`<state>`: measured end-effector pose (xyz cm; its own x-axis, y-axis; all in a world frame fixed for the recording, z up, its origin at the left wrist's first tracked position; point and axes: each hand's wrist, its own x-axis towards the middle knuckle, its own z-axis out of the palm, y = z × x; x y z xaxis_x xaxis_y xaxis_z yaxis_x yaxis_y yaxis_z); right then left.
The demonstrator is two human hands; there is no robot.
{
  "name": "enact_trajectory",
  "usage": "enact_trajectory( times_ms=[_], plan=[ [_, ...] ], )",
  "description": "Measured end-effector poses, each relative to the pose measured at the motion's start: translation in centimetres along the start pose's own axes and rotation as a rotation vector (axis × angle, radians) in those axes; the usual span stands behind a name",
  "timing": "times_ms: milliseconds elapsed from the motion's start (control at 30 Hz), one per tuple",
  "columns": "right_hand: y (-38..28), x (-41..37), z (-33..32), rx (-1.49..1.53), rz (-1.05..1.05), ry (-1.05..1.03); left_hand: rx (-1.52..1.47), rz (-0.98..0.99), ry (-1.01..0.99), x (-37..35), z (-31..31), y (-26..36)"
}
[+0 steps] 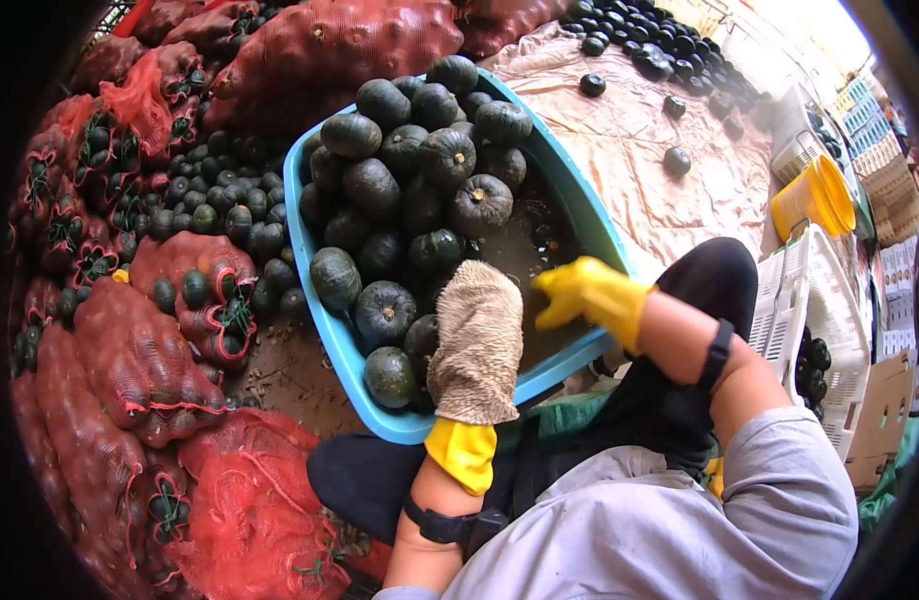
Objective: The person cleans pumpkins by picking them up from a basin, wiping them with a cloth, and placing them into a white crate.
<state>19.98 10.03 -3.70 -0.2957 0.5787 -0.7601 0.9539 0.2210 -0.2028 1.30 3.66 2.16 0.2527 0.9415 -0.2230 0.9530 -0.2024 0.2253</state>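
Observation:
A light blue tub (570,165) full of dark green pumpkins (448,158) stands before my knees, with murky water (515,245) showing on its right side. My left hand (477,340) wears a beige cloth mitt over a yellow glove and reaches over the near part of the tub beside the pumpkins; its fingers are hidden inside the mitt. Over the water, close to the mitt, is my right hand (592,298) in a yellow rubber glove. Its fingers point left and are apart, with nothing visible between them.
Red mesh sacks (110,370) of pumpkins crowd the left, with loose pumpkins (215,195) between them. More pumpkins (670,50) lie on a pale sheet (670,205) at the back right. A yellow bucket (815,200) and white crates (780,290) stand on the right.

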Motion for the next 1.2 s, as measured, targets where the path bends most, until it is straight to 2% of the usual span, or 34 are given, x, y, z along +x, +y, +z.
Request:
enact_trajectory(
  times_ms=[33,100,200,267,300,333,367,433,467,533,600,633,667,733,767,800,833,867,900,933,1000,1033,1067,1133,1167,1200],
  plan=[
    [-0.4,1.4,2.5,-0.033,0.012,0.041,-0.062,0.009,0.017,-0.7,0.5,0.0],
    [0.0,5.5,4.7,-0.017,0.045,-0.020,-0.264,-0.002,0.108,-1.4,1.2,-0.2],
    [1.8,7.4,5.1,0.120,0.035,-0.040,-0.336,-0.016,0.234,-1.7,2.0,-0.2],
    [2.6,4.9,3.2,0.474,0.012,-0.002,-0.376,-0.013,0.284,-1.5,1.9,-0.7],
    [2.3,1.5,1.0,1.054,-0.159,-0.198,-0.398,-0.023,0.322,-1.2,2.0,-0.8],
    [1.6,-0.1,0.3,1.204,-0.259,-0.044,-0.555,-0.042,0.281,-0.9,2.1,-1.1],
    [0.0,-3.2,-1.7,1.190,-0.329,0.010,-0.709,-0.058,0.234,-0.7,2.3,-1.3],
    [-3.2,-7.2,-1.9,0.985,-0.586,0.256,-0.955,0.082,0.389,-1.1,1.7,-0.9],
    [-5.0,-6.5,0.6,0.778,-0.723,0.551,-1.043,0.241,0.592,-1.6,1.3,-0.5],
    [-8.1,-5.8,4.3,0.621,-0.916,1.052,-0.722,0.354,0.473,-0.3,0.6,-0.4],
    [-8.0,-4.4,4.3,0.858,-0.604,0.915,-0.588,0.326,0.497,-0.4,1.5,0.4],
    [-8.2,-3.7,3.3,1.023,-0.436,0.936,-0.614,0.238,0.585,-1.3,2.8,0.6],
    [-8.2,-2.7,1.9,1.260,-0.252,0.841,-0.655,0.175,0.660,-1.7,3.8,0.7],
    [-9.0,-3.0,1.9,1.225,-0.221,0.873,-1.013,0.131,0.567,-2.6,3.5,0.7],
    [-9.6,-4.6,3.3,1.042,-0.431,0.943,-1.282,0.121,0.429,-2.7,3.2,0.0],
    [-10.9,-6.7,3.7,0.877,-0.473,0.857,-1.973,0.101,0.172,-2.2,2.9,-0.7],
    [-11.2,-6.4,4.7,0.822,-0.661,0.968,-2.153,0.176,0.082,-1.3,3.6,-2.1],
    [-11.3,-5.7,5.3,0.760,-0.855,1.075,-2.210,0.159,0.077,-0.9,4.7,-2.4],
    [-10.7,-4.9,4.1,0.779,-0.851,1.220,-2.268,0.142,0.073,-0.6,5.2,-2.3],
    [-10.8,-3.2,2.4,0.904,-0.700,1.341,-2.205,0.029,0.150,-1.0,4.7,-0.5],
    [-12.5,-2.8,1.4,1.199,-0.147,1.399,-1.987,0.141,0.223,-1.8,3.4,0.0],
    [-10.4,-1.7,1.9,0.984,-0.410,1.299,-1.873,0.207,0.258,-1.7,2.5,-0.1],
    [-10.1,-2.0,2.9,0.842,-0.672,1.285,-1.766,0.258,0.292,-1.9,1.9,0.0],
    [-10.8,-4.9,3.3,0.872,-0.758,1.028,-1.559,0.335,0.360,-2.8,1.8,0.1],
    [-9.8,-5.8,1.8,0.899,-0.765,0.832,-1.427,0.337,0.372,-2.8,1.8,-0.2],
    [-9.6,-5.2,1.7,1.089,-0.829,0.883,-1.295,0.337,0.380,-3.0,1.8,-0.6]
  ],
)
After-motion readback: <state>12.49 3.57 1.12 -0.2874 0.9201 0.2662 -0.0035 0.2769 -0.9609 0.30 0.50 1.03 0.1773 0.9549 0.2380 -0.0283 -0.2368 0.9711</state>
